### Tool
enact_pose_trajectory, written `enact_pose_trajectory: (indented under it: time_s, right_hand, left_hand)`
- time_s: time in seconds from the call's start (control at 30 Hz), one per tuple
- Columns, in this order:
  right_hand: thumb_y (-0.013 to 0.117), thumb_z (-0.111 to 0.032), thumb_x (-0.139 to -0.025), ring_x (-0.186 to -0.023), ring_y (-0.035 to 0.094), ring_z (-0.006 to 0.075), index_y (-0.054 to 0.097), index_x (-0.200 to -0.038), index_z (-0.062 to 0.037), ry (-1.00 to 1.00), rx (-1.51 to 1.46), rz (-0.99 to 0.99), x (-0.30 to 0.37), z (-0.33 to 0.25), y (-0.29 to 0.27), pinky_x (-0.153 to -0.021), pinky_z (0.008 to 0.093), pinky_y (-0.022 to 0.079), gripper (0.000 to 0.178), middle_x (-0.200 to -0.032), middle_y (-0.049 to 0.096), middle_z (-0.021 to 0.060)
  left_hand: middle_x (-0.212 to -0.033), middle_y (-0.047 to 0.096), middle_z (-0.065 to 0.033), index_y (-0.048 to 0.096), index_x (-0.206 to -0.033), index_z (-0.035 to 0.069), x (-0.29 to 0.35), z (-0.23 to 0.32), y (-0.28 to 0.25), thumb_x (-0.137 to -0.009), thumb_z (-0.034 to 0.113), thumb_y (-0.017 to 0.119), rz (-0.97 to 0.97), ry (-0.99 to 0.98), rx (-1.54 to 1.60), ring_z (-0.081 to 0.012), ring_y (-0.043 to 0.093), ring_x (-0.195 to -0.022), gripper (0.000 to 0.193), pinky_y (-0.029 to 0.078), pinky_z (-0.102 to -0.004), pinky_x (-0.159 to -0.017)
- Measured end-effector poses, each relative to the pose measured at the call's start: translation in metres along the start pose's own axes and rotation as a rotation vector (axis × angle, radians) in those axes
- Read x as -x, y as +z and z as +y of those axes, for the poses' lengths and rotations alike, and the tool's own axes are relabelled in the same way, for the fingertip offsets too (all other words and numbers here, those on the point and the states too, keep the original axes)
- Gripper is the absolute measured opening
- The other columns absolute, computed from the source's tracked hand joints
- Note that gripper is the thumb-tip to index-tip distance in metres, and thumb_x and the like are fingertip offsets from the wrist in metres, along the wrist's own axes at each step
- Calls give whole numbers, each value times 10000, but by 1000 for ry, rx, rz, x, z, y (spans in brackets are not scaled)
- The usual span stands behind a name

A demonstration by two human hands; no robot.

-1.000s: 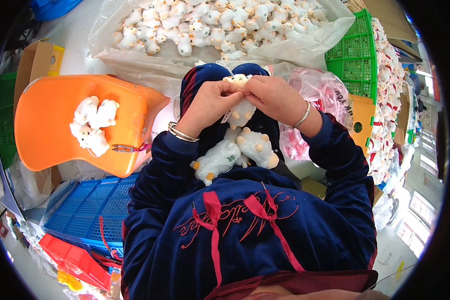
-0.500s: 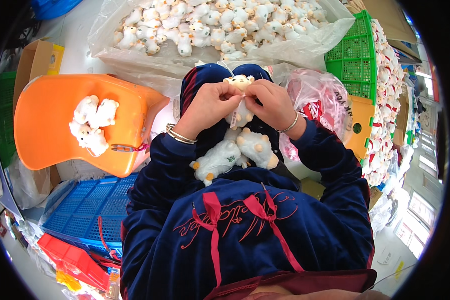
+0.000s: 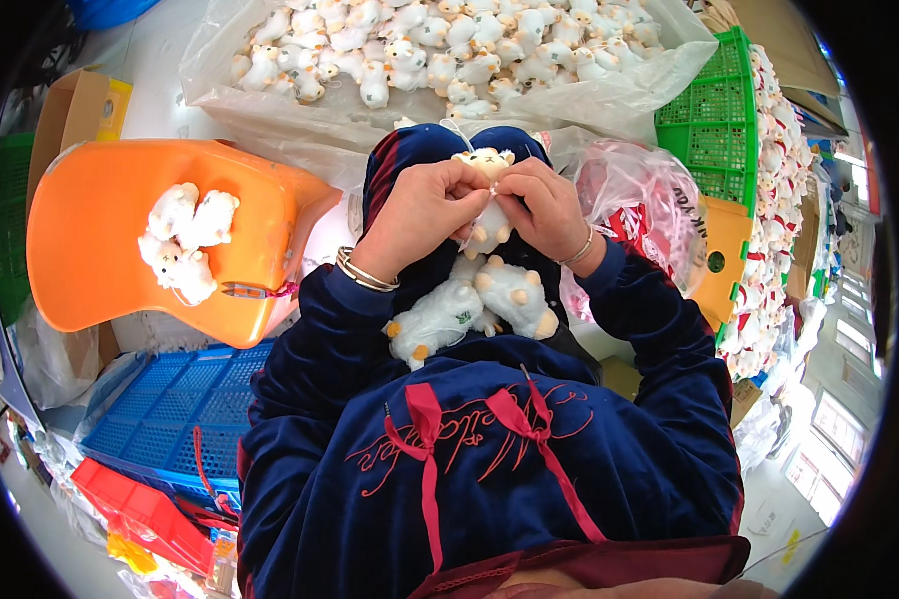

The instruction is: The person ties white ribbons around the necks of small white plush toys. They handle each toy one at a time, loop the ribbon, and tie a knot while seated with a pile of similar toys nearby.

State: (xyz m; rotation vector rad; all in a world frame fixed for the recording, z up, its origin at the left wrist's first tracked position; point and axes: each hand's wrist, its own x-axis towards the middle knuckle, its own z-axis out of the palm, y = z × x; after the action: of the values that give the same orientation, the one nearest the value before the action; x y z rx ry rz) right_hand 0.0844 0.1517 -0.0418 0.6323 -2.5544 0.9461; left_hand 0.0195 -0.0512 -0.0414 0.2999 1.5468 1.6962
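A small white plush animal [image 3: 489,228] with a cream face rests against my knees, a thin white string loop at its head. Both hands meet at its neck. My left hand [image 3: 435,205] is closed in a pinch there, and so is my right hand [image 3: 541,208], fingertips almost touching. What they pinch looks like a thin white thread or ribbon, partly hidden by the fingers. On my lap below lie more plush animals, one on the left [image 3: 433,324] with a yellow-orange foot and one on the right [image 3: 516,298].
On my left stands an orange stool [image 3: 90,240] bearing several plush animals [image 3: 182,240] and small snips [image 3: 250,290]. Ahead, clear plastic sheeting [image 3: 270,130] holds a heap of plush animals. To the right are a pink-filled plastic bag [image 3: 639,200] and a green crate [image 3: 704,130]; a blue crate [image 3: 170,409] sits lower left.
My fingers have shifted slightly at the plush's neck, and the small tag seen hanging on its belly is no longer visible. The view has moved a little; the surroundings stay the same.
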Motion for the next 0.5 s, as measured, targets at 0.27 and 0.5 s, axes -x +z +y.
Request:
enact_pose_trajectory:
  time_s: [0.27, 0.5]
  right_hand:
    - [762, -33, -811, -814, 662, 293, 623, -967, -42, 74, -29, -30, 0, 1, -4, -697, 360, 550, 209, -939, 663, 103]
    - [759, -31, -818, -835, 675, 282, 646, -974, -48, 121, -15, -41, 6, -2, -11, -704, 365, 553, 194, -950, 672, 98]
  left_hand:
    - [-748, 636, 12, 677, -976, -11, -1, -4, 2, -957, 82, 667, 15, 52, -68, -30, 575, -607, 96, 462, -199, -542]
    - [-739, 616, -1, 601, -927, -4, 3, -6, 7, -964, 64, 641, 77, 102, -166, -39, 590, -611, 86, 473, -212, -542]
